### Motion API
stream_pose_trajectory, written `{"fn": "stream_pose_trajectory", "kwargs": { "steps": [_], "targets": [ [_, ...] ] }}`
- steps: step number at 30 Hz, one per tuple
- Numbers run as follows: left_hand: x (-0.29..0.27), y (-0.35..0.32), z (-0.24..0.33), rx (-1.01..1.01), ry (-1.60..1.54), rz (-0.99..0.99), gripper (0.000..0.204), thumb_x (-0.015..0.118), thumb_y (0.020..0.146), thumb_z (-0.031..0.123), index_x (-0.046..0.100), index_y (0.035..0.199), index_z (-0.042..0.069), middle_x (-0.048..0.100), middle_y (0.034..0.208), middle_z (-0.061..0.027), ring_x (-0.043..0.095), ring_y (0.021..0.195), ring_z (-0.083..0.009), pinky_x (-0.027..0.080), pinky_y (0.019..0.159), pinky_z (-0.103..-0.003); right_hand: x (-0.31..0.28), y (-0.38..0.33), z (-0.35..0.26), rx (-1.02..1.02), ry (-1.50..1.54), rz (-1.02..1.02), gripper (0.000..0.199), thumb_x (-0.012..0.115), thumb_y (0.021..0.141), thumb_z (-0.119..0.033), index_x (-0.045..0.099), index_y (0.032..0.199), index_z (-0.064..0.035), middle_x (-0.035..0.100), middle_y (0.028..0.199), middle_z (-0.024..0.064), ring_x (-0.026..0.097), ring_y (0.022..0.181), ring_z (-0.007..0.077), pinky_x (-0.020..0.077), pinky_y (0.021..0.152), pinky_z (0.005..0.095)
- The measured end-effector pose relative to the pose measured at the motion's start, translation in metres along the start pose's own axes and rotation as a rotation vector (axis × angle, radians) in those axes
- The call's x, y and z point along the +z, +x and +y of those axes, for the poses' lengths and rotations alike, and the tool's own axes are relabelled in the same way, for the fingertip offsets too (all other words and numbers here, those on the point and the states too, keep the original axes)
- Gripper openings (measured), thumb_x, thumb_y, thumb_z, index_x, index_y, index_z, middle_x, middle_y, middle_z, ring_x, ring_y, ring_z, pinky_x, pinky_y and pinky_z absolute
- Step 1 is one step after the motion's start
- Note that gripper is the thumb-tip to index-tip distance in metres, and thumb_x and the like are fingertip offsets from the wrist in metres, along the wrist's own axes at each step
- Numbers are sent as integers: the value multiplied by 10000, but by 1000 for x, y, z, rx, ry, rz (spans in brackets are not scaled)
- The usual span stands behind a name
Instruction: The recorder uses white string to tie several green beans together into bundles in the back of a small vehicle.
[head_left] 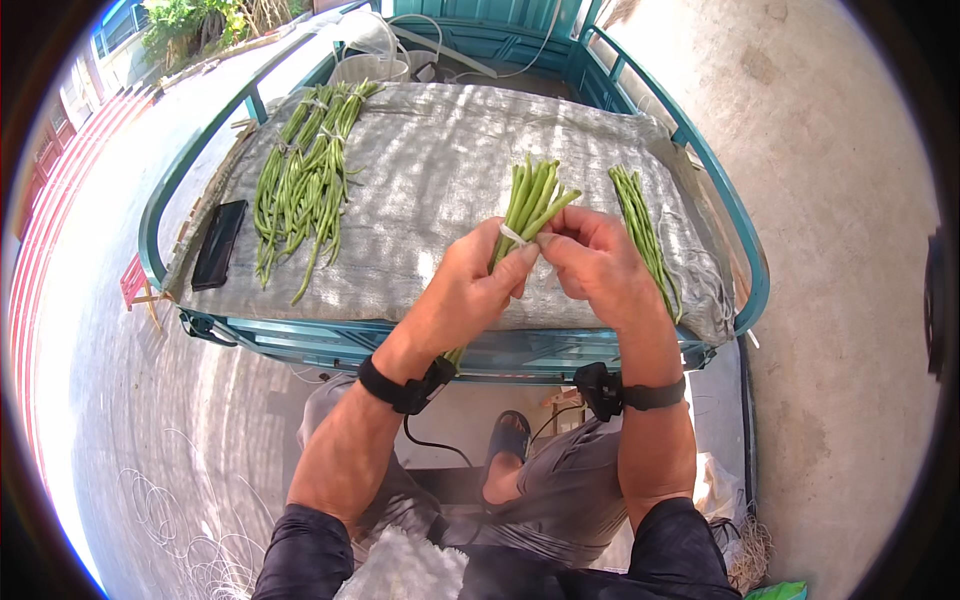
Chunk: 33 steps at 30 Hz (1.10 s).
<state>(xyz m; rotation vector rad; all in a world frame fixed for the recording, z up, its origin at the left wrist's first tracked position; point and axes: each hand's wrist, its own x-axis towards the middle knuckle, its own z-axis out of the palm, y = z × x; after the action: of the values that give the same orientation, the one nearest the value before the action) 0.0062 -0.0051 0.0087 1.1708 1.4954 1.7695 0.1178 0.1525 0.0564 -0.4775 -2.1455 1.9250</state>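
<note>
My left hand [478, 285] grips a bundle of long green beans [533, 198], their cut ends pointing up and away from me. A pale tie band [512, 235] wraps the bundle just above my left thumb. My right hand [596, 262] pinches at the band and bundle from the right, fingertips touching my left fingers. Both wrists wear black straps. The lower part of the bundle is hidden behind my left hand and forearm.
A grey woven sack [430, 170] covers the bed of a teal cart [160, 200]. Tied bean bundles [305, 180] lie at its left, loose beans [645, 235] at its right. A black phone [218, 243] rests near the left edge. Concrete ground surrounds the cart.
</note>
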Motion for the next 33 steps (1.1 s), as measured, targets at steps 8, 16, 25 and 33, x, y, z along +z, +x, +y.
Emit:
{"fn": "stream_pose_trajectory", "kwargs": {
  "steps": [8, 16, 25, 33],
  "targets": [
    [4, 2, -10, 80, 305, 162, 221, 661, 995, 178, 564, 1024, -19, 652, 762, -178, 637, 635, -279, 490, 606, -400, 4, 0, 0, -36, 67, -61, 268, 716, 982, -267, 645, 1002, -10, 468, 667, -60, 351, 498, 34, 231, 458, 227],
    [19, -1, -11, 218, 653, 206, 244, 662, 942, 133, 541, 1113, 6, 700, 869, -233, 688, 768, -451, 529, 645, -537, 7, 4, 0, 30, 143, 19, 330, 825, 916, -349, 687, 858, -55, 487, 635, -71, 339, 478, 20, 217, 427, 254],
    [34, -1, -14, 151, 706, 260, 278, 677, 922, 150, 553, 1138, 26, 711, 901, -226, 697, 804, -437, 534, 665, -513, 12, 5, 3, -59, 84, 127, 253, 804, 901, -236, 705, 762, -49, 543, 629, -57, 418, 503, 24, 252, 434, 263],
    [19, 10, -16, -19, 38, 14, 453, 675, 879, 110, 598, 1314, 10, 741, 912, -97, 755, 827, -225, 554, 659, -334, 9, 1, 3, -76, 10, 152, 230, 752, 901, -178, 697, 746, -17, 614, 636, -17, 507, 528, 36, 339, 447, 254]
  ]
}}
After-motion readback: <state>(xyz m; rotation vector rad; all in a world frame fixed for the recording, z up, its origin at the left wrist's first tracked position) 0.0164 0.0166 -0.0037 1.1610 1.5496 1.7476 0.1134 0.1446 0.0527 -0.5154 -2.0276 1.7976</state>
